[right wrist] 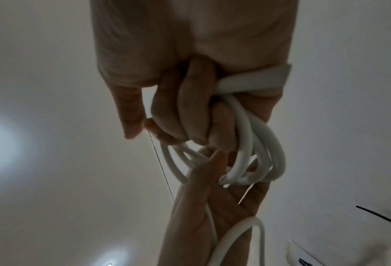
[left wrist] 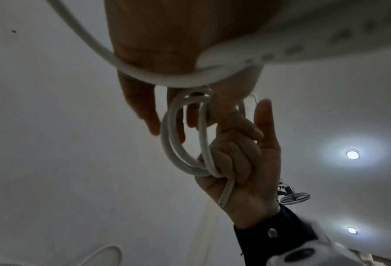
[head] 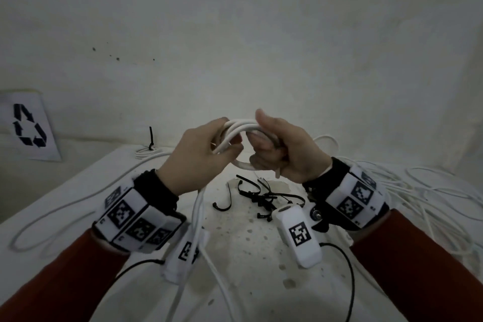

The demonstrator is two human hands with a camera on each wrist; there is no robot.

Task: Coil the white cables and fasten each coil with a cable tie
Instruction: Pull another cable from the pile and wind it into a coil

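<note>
- Stained white table (head: 261, 248) against a white wall (head: 235, 34); black cable ties (head: 261, 195) lie on it.
- Left hand (head: 194, 157) and right hand (head: 282, 150) both clench the white cable coil (head: 239, 127).

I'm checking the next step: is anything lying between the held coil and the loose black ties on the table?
Nothing visible does. The coil, gripped by left hand and right hand, is above the black cable ties; only open air separates them.

Bare workroom: stained table (head: 251, 243), recycling sign (head: 27, 125), plain wall (head: 235, 34).
</note>
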